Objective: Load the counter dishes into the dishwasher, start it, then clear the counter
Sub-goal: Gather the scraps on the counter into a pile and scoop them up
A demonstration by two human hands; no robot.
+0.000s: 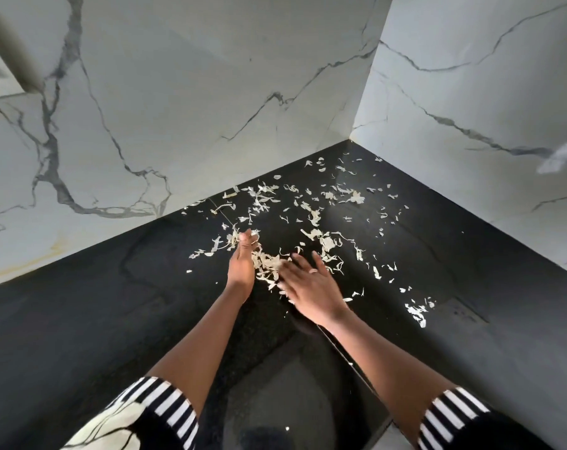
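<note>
While both hands bracket a heap of peel scraps (pixel 269 267), counter (pixel 81 319) clearing is in hand (head view).
L hand (pixel 241 264) stands on edge as a wall, fingers near straight; R hand (pixel 311 287) spread flat at its 3 o'clock. More lie 12–3 o'clock. Best, prob.: low strokes, palm down.

The right hand (pixel 311 287) is blurry; some pale scraps (pixel 269 264) are hidden under it; a fuzzy white thing (pixel 560 157) is cut off by the right edge, too blurry to tell what it is.
</note>
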